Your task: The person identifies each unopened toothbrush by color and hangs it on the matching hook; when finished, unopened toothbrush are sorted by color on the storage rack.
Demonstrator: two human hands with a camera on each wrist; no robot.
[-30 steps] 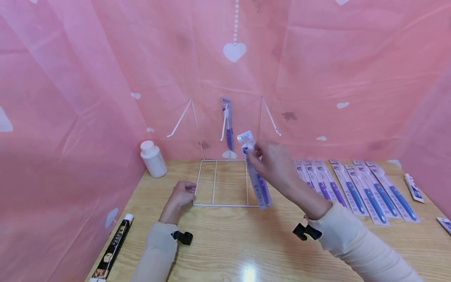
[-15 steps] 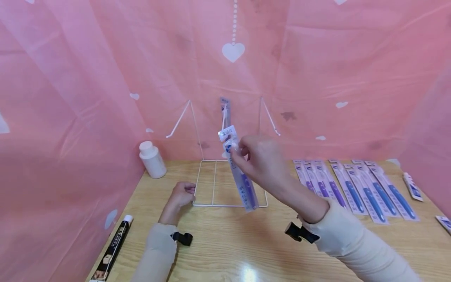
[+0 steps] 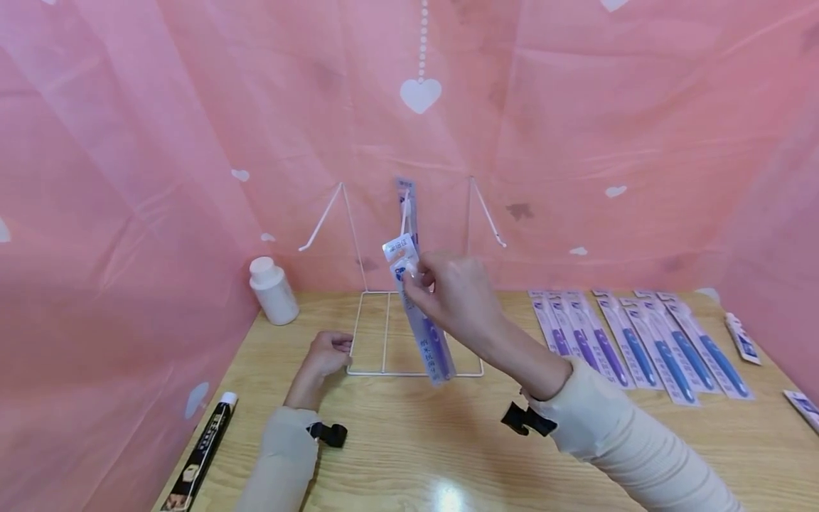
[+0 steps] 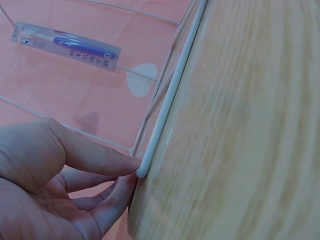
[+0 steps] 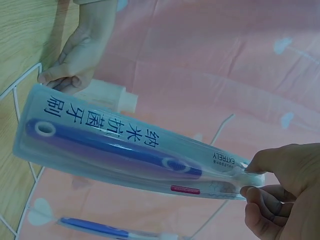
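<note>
A purple toothbrush in a clear blister pack point(image 5: 115, 145) hangs from my right hand point(image 3: 457, 295), which pinches it near the brush head, between thumb and fingers. In the head view the pack's top, with its hanging hole, overlaps the tip of the middle hook of a white wire display rack point(image 3: 384, 334). Another packed purple toothbrush point(image 4: 70, 45) hangs on that hook behind it. My left hand point(image 3: 328, 353) holds the rack's front left corner, thumb and fingertips pinching the wire point(image 4: 142, 170) in the left wrist view.
Several packed toothbrushes point(image 3: 668, 348), purple and blue, lie in a row on the wooden table point(image 3: 384, 448) at right. Small toothpaste tubes point(image 3: 742, 338) lie beyond them. A white bottle point(image 3: 274, 291) and a black toothpaste box point(image 3: 201, 451) are at left. Outer hooks point(image 3: 320, 217) stick out.
My right hand has carried the packed toothbrush leftward, from the rack's right side to the front of the middle hook. My left hand stays at the rack's corner.
</note>
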